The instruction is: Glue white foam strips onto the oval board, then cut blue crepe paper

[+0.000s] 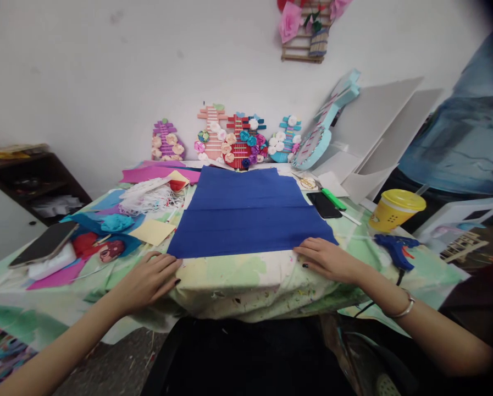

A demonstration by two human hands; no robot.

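A deep blue sheet (246, 228), creased across its middle, lies flat on the cloth-covered table; whether it is paper or fabric I cannot tell. At its near left corner rests my left hand (153, 278), fingers stretched out and touching the edge. My right hand (328, 260) lies on the near edge towards the right, fingers extended over the sheet and thumb just below it. Neither hand lifts the sheet. To its right are a black phone (323, 204) and a green-handled cutter (332, 199).
A tangle of white string (147, 197) and coloured scraps sit left of the sheet. On the right stand a yellow-lidded cup (398, 208) and a blue glue gun (398, 250). Flower-decorated guitar shapes (238, 144) lean on the wall, beside white boards (382, 121).
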